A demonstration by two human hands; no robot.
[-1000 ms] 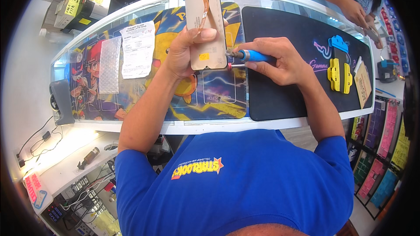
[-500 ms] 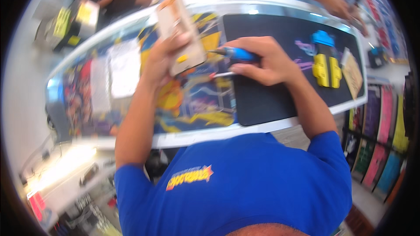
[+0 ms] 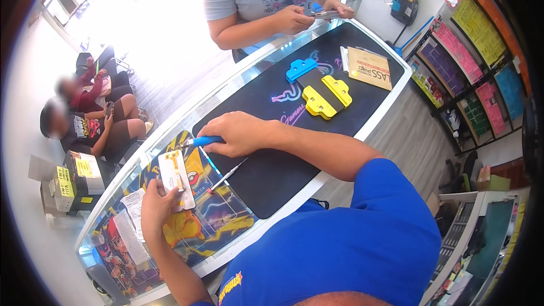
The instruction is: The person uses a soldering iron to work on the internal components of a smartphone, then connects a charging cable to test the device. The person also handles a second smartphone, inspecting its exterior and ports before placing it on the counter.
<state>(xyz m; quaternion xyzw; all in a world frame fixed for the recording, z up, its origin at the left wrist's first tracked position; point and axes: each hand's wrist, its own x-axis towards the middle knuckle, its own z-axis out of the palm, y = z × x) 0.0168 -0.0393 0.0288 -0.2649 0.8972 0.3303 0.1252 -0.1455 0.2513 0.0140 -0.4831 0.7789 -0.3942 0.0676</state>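
Near the far edge of the counter, my left hand (image 3: 157, 208) grips a white rectangular card (image 3: 187, 201) by its near left side, thumb on top. An orange-and-white ribbon-like strip (image 3: 174, 165) lies along the card. To the right, my right hand (image 3: 239, 134) is closed around a slim blue-handled tool (image 3: 207, 141). The tool's narrow tip points left, close to the card's far end; I cannot tell whether they touch. Below this hand, a thin white stick with a red end (image 3: 228, 175) lies across the seam of two mats.
Yellow clamps (image 3: 320, 102), a blue clamp (image 3: 301, 70) and a brown packet (image 3: 369, 68) lie on the black mat (image 3: 266, 184). Across the counter, a person (image 3: 266, 14) holds a phone-like device. Two people sit at left. White papers (image 3: 135, 209) lie beyond my left hand.
My view has turned, so the counter now slants up to the right. The card is lower, nearer the counter. The tool has moved from beside the card's lower end to its far end.
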